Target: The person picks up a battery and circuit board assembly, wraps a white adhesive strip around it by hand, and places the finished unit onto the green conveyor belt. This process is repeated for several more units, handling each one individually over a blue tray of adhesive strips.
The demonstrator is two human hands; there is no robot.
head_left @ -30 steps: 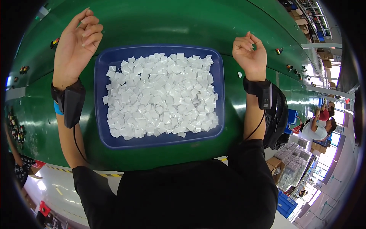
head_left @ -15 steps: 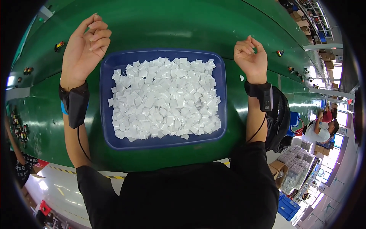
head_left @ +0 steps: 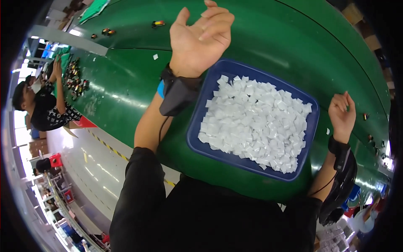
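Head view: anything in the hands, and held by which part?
Nothing visibly held: the left hand is open, palm showing; the right hand, loosely curled beside the blue tray, shows no object.

- Left hand [head_left: 199, 40]: palm up, fingers [head_left: 219, 26] loosely curled, near upper-left corner of blue tray [head_left: 235, 159].
- Right hand [head_left: 342, 115]: right of tray, apart from it, half-curled.
- Tray on green counter [head_left: 268, 25], heaped with small white pieces [head_left: 256, 122], mostly flat and squarish.
- Stray white piece [head_left: 328, 131] between tray and right wrist.
- Black wrist device [head_left: 180, 94] on left forearm, blue band beneath [head_left: 160, 89].
- Far left: co-worker [head_left: 48, 111], patterned black top, beside heap of small dark parts [head_left: 74, 80].
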